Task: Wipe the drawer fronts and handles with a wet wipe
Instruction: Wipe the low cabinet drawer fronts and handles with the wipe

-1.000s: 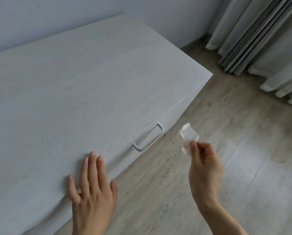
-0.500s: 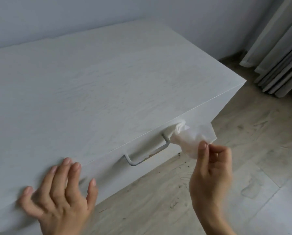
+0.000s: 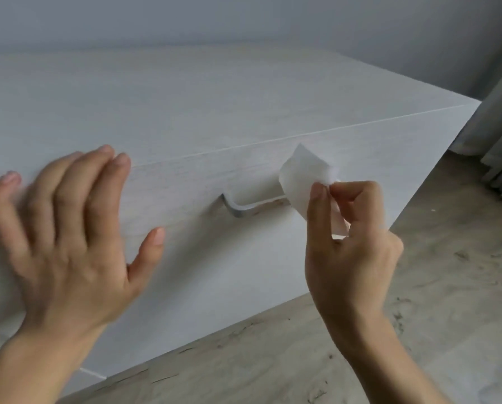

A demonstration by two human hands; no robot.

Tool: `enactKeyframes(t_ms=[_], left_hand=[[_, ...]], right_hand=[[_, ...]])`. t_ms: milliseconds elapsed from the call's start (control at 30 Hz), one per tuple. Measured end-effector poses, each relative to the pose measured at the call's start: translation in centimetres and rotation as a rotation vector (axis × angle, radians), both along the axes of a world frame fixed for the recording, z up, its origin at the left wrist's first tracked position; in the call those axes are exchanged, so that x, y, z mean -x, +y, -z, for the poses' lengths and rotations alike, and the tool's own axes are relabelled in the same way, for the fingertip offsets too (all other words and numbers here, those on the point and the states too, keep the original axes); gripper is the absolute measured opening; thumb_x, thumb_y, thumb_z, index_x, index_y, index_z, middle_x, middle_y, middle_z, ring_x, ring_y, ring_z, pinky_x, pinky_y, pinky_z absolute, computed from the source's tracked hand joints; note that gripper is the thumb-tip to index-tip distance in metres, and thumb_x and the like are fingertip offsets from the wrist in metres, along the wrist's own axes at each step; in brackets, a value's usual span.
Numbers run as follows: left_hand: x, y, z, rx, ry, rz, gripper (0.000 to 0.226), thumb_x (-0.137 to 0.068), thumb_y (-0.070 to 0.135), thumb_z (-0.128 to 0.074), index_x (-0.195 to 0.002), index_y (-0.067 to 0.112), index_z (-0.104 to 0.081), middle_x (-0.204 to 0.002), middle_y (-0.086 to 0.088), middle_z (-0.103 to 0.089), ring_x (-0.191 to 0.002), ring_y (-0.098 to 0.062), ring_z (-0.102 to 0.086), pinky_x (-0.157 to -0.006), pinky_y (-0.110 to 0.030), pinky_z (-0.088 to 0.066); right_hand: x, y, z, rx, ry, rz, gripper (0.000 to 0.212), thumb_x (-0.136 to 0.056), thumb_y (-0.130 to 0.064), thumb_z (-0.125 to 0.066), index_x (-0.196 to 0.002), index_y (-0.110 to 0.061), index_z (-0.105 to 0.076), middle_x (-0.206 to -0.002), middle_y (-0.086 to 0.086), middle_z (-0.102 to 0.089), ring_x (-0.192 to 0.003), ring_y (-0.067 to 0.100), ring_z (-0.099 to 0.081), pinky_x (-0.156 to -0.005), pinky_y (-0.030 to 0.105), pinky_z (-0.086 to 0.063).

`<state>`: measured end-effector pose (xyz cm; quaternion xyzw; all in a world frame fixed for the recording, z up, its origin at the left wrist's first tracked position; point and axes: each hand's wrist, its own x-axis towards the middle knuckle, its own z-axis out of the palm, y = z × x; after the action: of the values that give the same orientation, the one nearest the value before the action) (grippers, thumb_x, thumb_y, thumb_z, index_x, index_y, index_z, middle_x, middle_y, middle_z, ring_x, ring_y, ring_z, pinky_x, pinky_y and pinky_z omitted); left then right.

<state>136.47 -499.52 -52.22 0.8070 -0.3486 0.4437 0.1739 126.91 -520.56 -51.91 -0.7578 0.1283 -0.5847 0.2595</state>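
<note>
Head view: right hand [image 3: 351, 252] pinches wet wipe [image 3: 302, 179], hiding handle [image 3: 244, 209] end; blurred left hand [image 3: 69, 243] seemingly flat on drawer front [image 3: 244, 258].

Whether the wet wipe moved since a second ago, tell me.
Yes. The wet wipe closed leftward on the handle, from apart to covering its right end.

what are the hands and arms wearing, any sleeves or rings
Both are bare: the left hand and right hand show no gloves, rings or watch, and no sleeves reach into the frame. The nails look short and unpainted. The left hand is blurred.
</note>
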Motion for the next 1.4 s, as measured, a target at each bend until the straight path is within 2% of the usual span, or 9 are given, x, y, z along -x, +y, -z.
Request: enactKeyframes(t_ms=[100,167,300,533,633,767,967,1133,1400], left_hand=[[0.1,0.8,-0.1,-0.037,-0.029,0.020,0.056,-0.101,0.038,-0.035,-0.143,0.001,-0.036,-0.144,-0.022,-0.036,-0.127,-0.050,-0.045,-0.096,-0.074,-0.036],[0.4,0.8,-0.4,-0.050,-0.063,0.032,0.056,-0.102,0.038,-0.034,-0.142,-0.002,-0.037,-0.143,-0.022,-0.037,-0.126,-0.049,-0.044,-0.095,-0.074,-0.036],[0.2,0.6,-0.5,-0.064,-0.083,-0.005,0.057,-0.102,0.037,-0.034,-0.141,-0.004,-0.040,-0.141,-0.024,-0.042,-0.127,-0.045,-0.041,-0.095,-0.073,-0.037],[0.5,0.4,-0.3,-0.028,-0.106,-0.049,0.056,-0.103,0.040,-0.031,-0.139,-0.002,-0.041,-0.139,-0.021,-0.043,-0.127,-0.041,-0.040,-0.093,-0.074,-0.038],[0.3,0.4,-0.1,-0.017,-0.118,-0.036,0.056,-0.103,0.040,-0.031,-0.139,-0.001,-0.041,-0.139,-0.020,-0.042,-0.127,-0.041,-0.040,-0.092,-0.074,-0.038],[-0.1,0.1,0.0,0.007,-0.120,-0.022,0.055,-0.102,0.039,-0.032,-0.140,0.000,-0.039,-0.140,-0.018,-0.038,-0.126,-0.042,-0.041,-0.094,-0.074,-0.037],[-0.3,0.6,0.1,-0.010,-0.120,0.015,0.056,-0.102,0.039,-0.032,-0.141,0.001,-0.037,-0.141,-0.018,-0.037,-0.126,-0.044,-0.041,-0.095,-0.074,-0.037],[-0.3,0.5,-0.1,-0.002,-0.087,0.030,0.053,-0.102,0.038,-0.033,-0.142,0.004,-0.035,-0.142,-0.016,-0.035,-0.127,-0.047,-0.043,-0.096,-0.074,-0.036],[-0.7,0.7,0.2,-0.019,-0.059,0.028,0.056,-0.102,0.041,-0.031,-0.144,0.004,-0.034,-0.145,-0.019,-0.036,-0.130,-0.049,-0.042,-0.098,-0.075,-0.033]], right_hand=[[0.1,1.3,0.9,-0.130,0.095,-0.175,0.046,-0.101,-0.040,-0.031,-0.111,-0.015,-0.069,-0.119,-0.020,-0.057,-0.122,0.009,-0.055,-0.092,0.029,-0.050],[0.1,1.5,1.0,-0.252,0.043,-0.266,0.040,-0.101,-0.039,-0.033,-0.116,-0.025,-0.067,-0.116,-0.033,-0.057,-0.127,0.001,-0.049,-0.099,0.023,-0.046],[-0.8,0.6,1.6,-0.343,-0.065,-0.294,0.018,-0.087,-0.031,-0.068,-0.105,-0.030,-0.068,-0.113,-0.013,-0.061,-0.110,-0.002,-0.055,-0.088,0.010,-0.043],[-1.8,1.0,2.4,-0.196,-0.130,-0.239,0.014,-0.084,-0.026,-0.067,-0.097,-0.031,-0.065,-0.108,-0.010,-0.057,-0.103,0.021,-0.057,-0.080,0.004,-0.040],[-2.1,1.6,2.9,-0.017,-0.151,-0.132,0.014,-0.086,-0.015,-0.068,-0.099,-0.016,-0.072,-0.102,-0.001,-0.065,-0.101,0.033,-0.057,-0.083,0.011,-0.044],[-2.8,2.7,3.0,0.289,-0.146,-0.244,0.011,-0.087,-0.011,-0.069,-0.095,-0.005,-0.075,-0.096,0.003,-0.072,-0.097,0.020,-0.056,-0.087,0.021,-0.047],[-3.2,0.7,3.6,0.207,-0.225,-0.184,0.012,-0.090,-0.022,-0.066,-0.101,-0.015,-0.067,-0.103,-0.005,-0.066,-0.100,0.018,-0.062,-0.093,0.051,-0.046],[-5.0,4.4,4.0,0.342,-0.211,-0.378,0.009,-0.087,-0.009,-0.071,-0.094,-0.005,-0.076,-0.102,0.004,-0.073,-0.099,0.018,-0.064,-0.100,0.039,-0.044],[-4.3,-0.2,3.6,0.451,-0.177,-0.283,0.018,-0.093,-0.017,-0.066,-0.103,-0.003,-0.071,-0.109,0.007,-0.068,-0.101,0.022,-0.066,-0.094,0.043,-0.050]])
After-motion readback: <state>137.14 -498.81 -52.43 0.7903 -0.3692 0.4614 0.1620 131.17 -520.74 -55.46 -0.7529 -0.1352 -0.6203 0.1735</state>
